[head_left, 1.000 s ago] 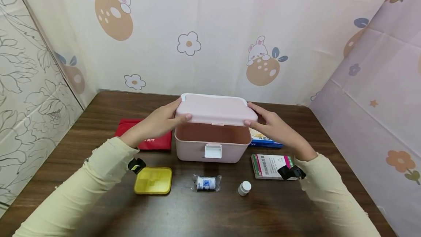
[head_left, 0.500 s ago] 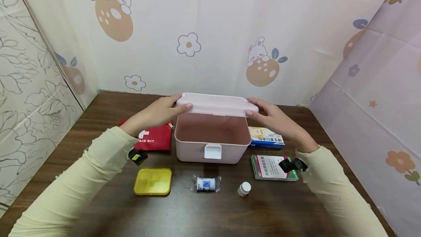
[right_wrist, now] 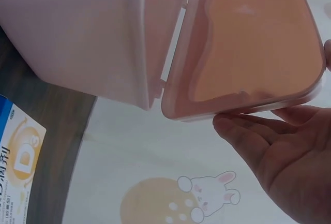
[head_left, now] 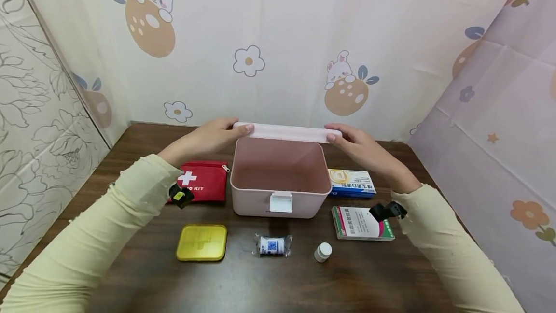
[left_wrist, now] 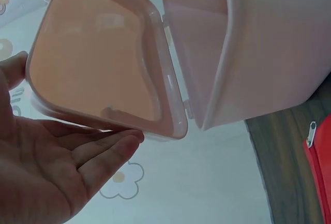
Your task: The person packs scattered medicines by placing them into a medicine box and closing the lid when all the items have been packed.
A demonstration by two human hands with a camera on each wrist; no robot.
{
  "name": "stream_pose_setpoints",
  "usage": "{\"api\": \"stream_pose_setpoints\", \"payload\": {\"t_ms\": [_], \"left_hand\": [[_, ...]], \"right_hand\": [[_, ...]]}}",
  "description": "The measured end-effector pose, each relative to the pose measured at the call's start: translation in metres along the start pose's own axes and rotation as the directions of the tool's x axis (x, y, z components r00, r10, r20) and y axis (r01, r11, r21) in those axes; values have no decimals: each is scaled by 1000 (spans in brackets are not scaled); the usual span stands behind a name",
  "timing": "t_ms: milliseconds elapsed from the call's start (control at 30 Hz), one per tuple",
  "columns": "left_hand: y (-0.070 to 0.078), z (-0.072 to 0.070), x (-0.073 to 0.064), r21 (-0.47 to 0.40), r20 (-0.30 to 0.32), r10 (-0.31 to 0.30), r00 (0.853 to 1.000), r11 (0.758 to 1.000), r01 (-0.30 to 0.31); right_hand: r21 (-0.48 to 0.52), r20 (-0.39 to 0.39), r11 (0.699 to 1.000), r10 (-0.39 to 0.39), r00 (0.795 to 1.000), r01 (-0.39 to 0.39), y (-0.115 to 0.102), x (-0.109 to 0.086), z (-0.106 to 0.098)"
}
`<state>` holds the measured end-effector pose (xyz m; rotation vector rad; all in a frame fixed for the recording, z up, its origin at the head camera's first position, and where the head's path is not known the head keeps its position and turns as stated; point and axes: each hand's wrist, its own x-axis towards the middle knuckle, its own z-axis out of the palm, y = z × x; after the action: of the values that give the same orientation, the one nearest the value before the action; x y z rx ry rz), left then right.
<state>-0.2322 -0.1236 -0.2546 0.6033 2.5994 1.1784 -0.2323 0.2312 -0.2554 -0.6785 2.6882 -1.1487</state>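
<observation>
A pink storage box point(head_left: 256, 205) with a white front latch point(head_left: 281, 202) stands on the table, its bare inside showing. Its hinged lid point(head_left: 284, 132) is swung up at the back, seen nearly edge-on from the head. My left hand point(head_left: 208, 140) holds the lid's left end, thumb on the front edge and fingers along the side. At the other end my right hand point(head_left: 365, 151) grips it the same way. Both wrist views show the lid's hollow underside point(left_wrist: 88, 53), still joined to the box by small hinges point(right_wrist: 162, 84).
Left of the box lies a red first-aid pouch point(head_left: 204, 181); nearer is a yellow case point(head_left: 201, 243). In front sit a clear-wrapped roll point(head_left: 272, 246) and a small white bottle point(head_left: 323, 252). To the right are a blue-white medicine box point(head_left: 352, 182) and a green-white one point(head_left: 362, 223).
Both hands have raised the lid's front edge and tipped it backward, from slanting over the box to nearly edge-on. More of the box's inside now shows.
</observation>
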Motion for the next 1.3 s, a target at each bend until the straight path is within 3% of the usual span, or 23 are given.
{"api": "stream_pose_setpoints", "payload": {"t_ms": [433, 667, 867, 933, 1033, 1300], "left_hand": [[9, -13, 12, 42, -49, -34, 998, 999, 36], [1, -20, 17, -42, -33, -15, 999, 999, 14], [-14, -25, 20, -126, -12, 98, 995, 987, -99], [-19, -25, 22, -126, -37, 139, 990, 982, -142], [-25, -24, 27, -102, -97, 142, 985, 983, -151], [-33, -17, 38, -224, -201, 45, 978, 970, -90]], "right_hand": [[-49, -69, 999, -12, 998, 8, -7, 12, -6], [-1, -104, 1000, -12, 995, 12, -9, 22, -8], [12, -125, 1000, 23, 992, -21, -11, 28, -12], [21, -127, 1000, 26, 992, -24, -11, 30, -14], [28, -131, 999, 21, 991, -17, -11, 34, -15], [53, -126, 999, -3, 992, 9, -7, 39, -20]]}}
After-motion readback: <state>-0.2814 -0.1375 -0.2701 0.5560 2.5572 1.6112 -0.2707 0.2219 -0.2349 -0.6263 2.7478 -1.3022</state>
